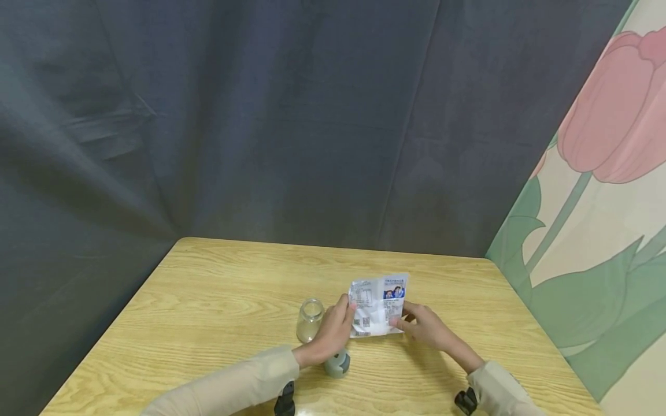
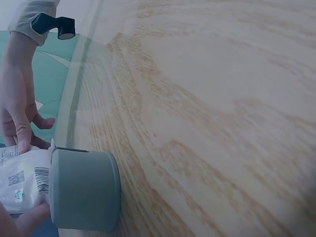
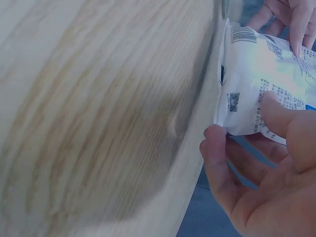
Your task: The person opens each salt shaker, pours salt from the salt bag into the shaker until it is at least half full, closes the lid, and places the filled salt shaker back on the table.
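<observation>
A white printed packet (image 1: 376, 312), with barcodes and a blue picture panel, is held up between both hands over the table. My left hand (image 1: 333, 330) grips its left edge, thumb on the printed face. At the right edge, my right hand (image 1: 428, 329) pinches it; in the right wrist view the thumb of this hand (image 3: 266, 177) lies on the print and the other fingers are behind and below. A clear glass jar (image 1: 307, 330) stands upright just left of the left hand. Partly hidden under the left wrist is a grey-green cylindrical container (image 1: 337, 366), seen larger in the left wrist view.
The light wood table (image 1: 218, 300) extends around the hands. A dark curtain (image 1: 291, 127) hangs behind it and along the left. To the right rises a wall panel (image 1: 614, 231) painted with tulips. Each wrist carries a small black device.
</observation>
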### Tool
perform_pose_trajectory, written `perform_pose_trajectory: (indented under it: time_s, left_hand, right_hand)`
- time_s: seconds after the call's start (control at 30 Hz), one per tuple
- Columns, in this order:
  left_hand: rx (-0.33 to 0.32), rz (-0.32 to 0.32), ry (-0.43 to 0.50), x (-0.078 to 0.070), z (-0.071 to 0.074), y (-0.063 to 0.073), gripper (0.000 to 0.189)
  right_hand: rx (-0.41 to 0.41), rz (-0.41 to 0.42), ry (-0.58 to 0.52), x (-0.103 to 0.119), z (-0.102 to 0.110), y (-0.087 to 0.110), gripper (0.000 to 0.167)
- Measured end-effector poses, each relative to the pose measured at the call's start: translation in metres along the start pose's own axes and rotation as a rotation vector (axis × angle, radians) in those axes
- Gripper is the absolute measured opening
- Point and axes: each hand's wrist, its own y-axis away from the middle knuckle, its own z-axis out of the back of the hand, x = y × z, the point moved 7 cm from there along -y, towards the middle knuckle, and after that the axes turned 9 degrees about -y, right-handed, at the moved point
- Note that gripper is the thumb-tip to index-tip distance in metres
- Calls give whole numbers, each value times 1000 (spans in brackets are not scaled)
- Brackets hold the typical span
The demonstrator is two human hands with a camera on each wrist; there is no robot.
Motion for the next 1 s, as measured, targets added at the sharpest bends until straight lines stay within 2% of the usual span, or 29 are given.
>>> perform_pose_trajectory:
  time_s: [0.27,0.47,0.7,1.0]
  left_hand:
    - [-35,4,33,-2,6,-2,19]
    - [-34,5,75,-5,9,-2,20]
    - [-48,41,159,-6,12,-6,22]
    - [-66,65,206,-11,18,-7,25]
  right_hand:
    - [28,-22,-152,2,-1,-2,47]
    - [48,-70,-210,-4,-3,-2,54]
    - [39,-112,-288,-7,1,-1,63]
    - [28,-160,-457,-13,2,-2,67]
